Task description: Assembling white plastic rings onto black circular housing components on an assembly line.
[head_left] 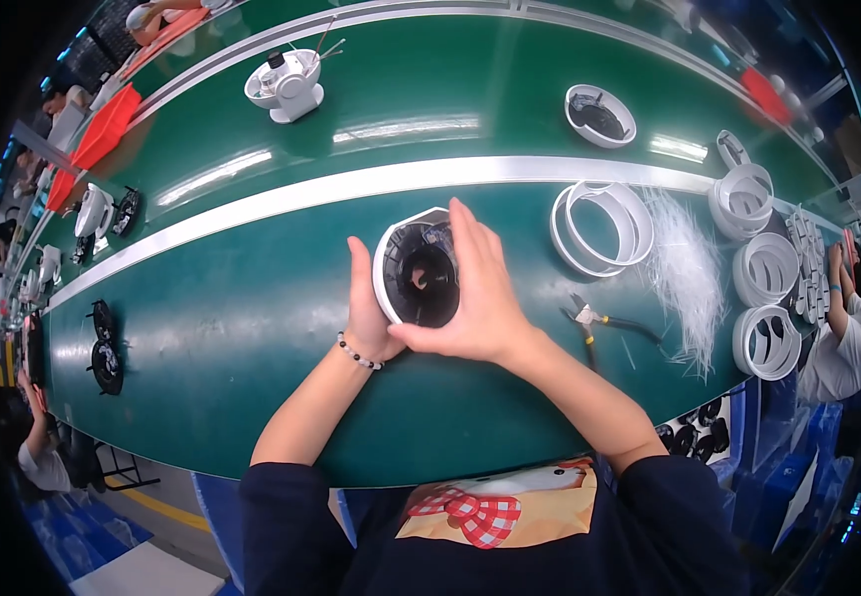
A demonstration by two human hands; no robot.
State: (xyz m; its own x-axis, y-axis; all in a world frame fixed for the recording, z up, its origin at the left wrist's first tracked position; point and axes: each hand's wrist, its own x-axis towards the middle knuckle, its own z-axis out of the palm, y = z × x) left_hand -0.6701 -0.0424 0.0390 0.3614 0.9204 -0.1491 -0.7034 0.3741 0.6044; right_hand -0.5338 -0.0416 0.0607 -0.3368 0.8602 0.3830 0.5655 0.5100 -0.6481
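Note:
A white round housing with a glossy black bowl-shaped insert is held up above the near green worktop, its dark face turned toward me. My right hand grips it from the right, fingers along the far side and thumb across the lower rim. Under its left side lies my left hand, thumb raised a little apart from the rim. The other left fingers are hidden behind the housing. A beaded bracelet circles my left wrist. Pliers with yellow and black handles lie open to the right.
White rings and a heap of clear thin strips lie at right, beside more white ring parts. Black parts sit at left. A white assembly and a white shell rest beyond the rail. Co-workers are at both sides.

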